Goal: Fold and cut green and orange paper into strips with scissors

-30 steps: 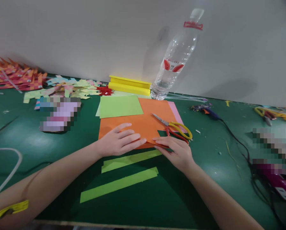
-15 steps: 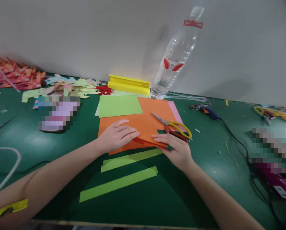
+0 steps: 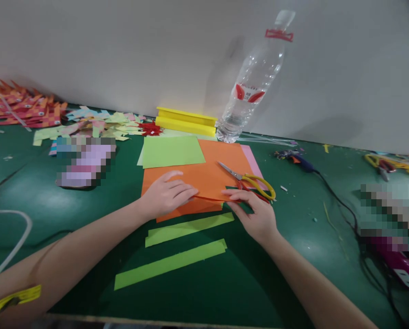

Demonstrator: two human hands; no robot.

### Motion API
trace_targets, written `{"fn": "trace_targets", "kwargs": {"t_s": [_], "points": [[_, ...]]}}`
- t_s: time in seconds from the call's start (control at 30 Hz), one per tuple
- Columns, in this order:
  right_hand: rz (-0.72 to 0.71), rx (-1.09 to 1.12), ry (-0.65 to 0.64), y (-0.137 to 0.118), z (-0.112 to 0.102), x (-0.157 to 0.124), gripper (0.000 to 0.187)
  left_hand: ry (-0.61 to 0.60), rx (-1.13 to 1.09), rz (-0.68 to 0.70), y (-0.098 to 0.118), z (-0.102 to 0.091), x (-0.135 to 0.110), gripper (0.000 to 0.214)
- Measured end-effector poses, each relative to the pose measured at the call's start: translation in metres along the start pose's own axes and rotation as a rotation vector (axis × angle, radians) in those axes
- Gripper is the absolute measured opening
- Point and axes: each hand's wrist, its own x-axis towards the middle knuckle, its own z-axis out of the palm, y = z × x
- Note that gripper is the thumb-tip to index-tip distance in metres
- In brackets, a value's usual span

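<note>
My left hand (image 3: 166, 194) rests on a sheet of orange paper (image 3: 177, 176), fingers stretched out and their tips near a raised front edge. My right hand (image 3: 255, 212) pinches that edge between thumb and fingers, lifting it a little. More orange paper shows beneath. Scissors (image 3: 240, 176) with one yellow and one red handle lie on the orange paper just beyond my right hand. A light green sheet (image 3: 173, 151) covers the back left of the orange paper. Green paper strips (image 3: 172, 264) lie in front of my hands.
A clear bottle (image 3: 254, 82) leans against the wall behind a yellow folded piece (image 3: 186, 122). Paper scraps (image 3: 103, 123) and woven red-orange pieces (image 3: 26, 109) lie at back left. A phone (image 3: 88, 167) is left; a blue-handled tool (image 3: 298, 161) with a cord lies right.
My right fingers have closed on the front edge of the orange paper and raised it slightly, folding it backward. My left hand has stayed in place.
</note>
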Motion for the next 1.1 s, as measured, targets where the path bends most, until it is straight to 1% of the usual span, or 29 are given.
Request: {"fn": "trace_targets", "kwargs": {"t_s": [0.07, 0.27, 0.43, 0.53, 0.6, 0.7, 0.77, 0.8, 0.87, 0.93, 1.0, 1.07, 1.1], "points": [[0.006, 0.005, 0.02, -0.001, 0.0, 0.0, 0.008, -0.001, -0.011, -0.024, 0.0, 0.001, 0.0, 0.011], [0.021, 0.008, 0.027, -0.001, 0.0, -0.001, 0.008, -0.011, -0.002, -0.071, 0.0, 0.002, 0.0, 0.008], [0.012, 0.041, 0.025, -0.002, 0.0, 0.0, 0.01, -0.032, -0.008, -0.111, -0.001, 0.004, -0.001, 0.012], [0.026, 0.062, 0.028, -0.002, 0.0, 0.0, 0.007, -0.049, -0.023, -0.121, -0.001, 0.005, -0.002, 0.014], [0.091, 0.066, 0.053, 0.0, 0.0, 0.0, 0.004, -0.053, -0.027, -0.129, -0.002, 0.005, -0.003, 0.012], [0.247, 0.115, 0.12, 0.004, -0.001, 0.0, 0.005, -0.027, -0.005, -0.17, -0.004, 0.003, -0.004, 0.009], [0.345, 0.185, 0.196, 0.008, -0.002, 0.002, 0.009, 0.003, -0.039, -0.248, -0.006, 0.002, -0.005, 0.015], [0.38, 0.231, 0.239, 0.01, -0.004, 0.004, 0.011, 0.022, -0.105, -0.321, -0.006, 0.002, -0.006, 0.019], [0.429, 0.345, 0.308, 0.016, -0.006, 0.007, 0.01, 0.092, -0.34, -0.51, -0.008, 0.002, -0.008, 0.028], [0.458, 0.483, 0.336, 0.023, -0.009, 0.011, 0.008, 0.203, -0.607, -0.669, -0.009, 0.002, -0.009, 0.033], [0.497, 0.628, 0.357, 0.028, -0.012, 0.014, 0.008, 0.286, -0.765, -0.741, -0.011, 0.003, -0.009, 0.033], [0.574, 0.747, 0.332, 0.031, -0.015, 0.016, 0.01, 0.295, -0.803, -0.77, -0.013, 0.003, -0.01, 0.031], [0.62, 0.787, 0.295, 0.031, -0.016, 0.016, 0.014, 0.282, -0.8, -0.778, -0.014, 0.004, -0.01, 0.031]]}}
